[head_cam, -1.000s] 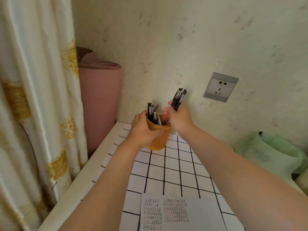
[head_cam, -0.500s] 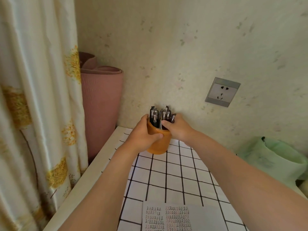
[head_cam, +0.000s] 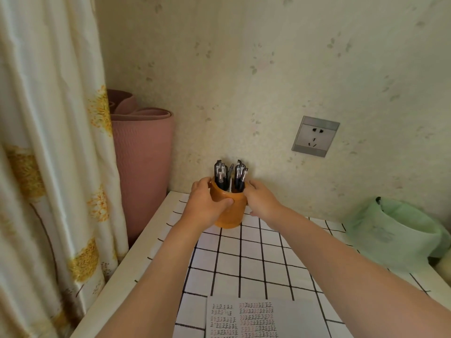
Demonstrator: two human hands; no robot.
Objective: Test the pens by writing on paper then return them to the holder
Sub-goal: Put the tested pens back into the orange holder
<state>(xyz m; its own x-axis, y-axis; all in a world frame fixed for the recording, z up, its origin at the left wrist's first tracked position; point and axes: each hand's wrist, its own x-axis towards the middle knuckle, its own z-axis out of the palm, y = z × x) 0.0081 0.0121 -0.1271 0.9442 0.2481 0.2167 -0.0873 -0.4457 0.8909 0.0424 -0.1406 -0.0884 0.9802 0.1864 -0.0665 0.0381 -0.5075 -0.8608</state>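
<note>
Surface (head_cam: 251, 264) with a black-grid white cloth runs from the lower middle of the frame up to the wall (head_cam: 244, 69). Its plain white left edge drops off beside one curtain (head_cam: 48, 167) and one rolled pink mat (head_cam: 144, 167) standing at the left. The widest stretch of bare grid lies in the middle of the frame, between the two forearms. At the right, one green bag (head_cam: 390, 237) crowds that side of the surface, and one wall socket (head_cam: 315, 136) sits above it. One orange holder (head_cam: 231, 213) stands upright at the far end of the surface, close to the wall, just above frame centre. The dark pens (head_cam: 229, 174) rise from it in two clusters, one left and one right, too bunched to count exactly. One sheet of paper (head_cam: 292, 318), covered in two columns of small written marks, lies flat at the bottom edge, well apart from the holder. The left hand (head_cam: 202, 203) grips the holder's left side, with its thumb curled across the front. The right hand (head_cam: 262, 198) touches the holder's right side near the rim; its fingers are mostly hidden behind the holder, so whether they curl round it cannot be told. Neither hand touches the pens.
</note>
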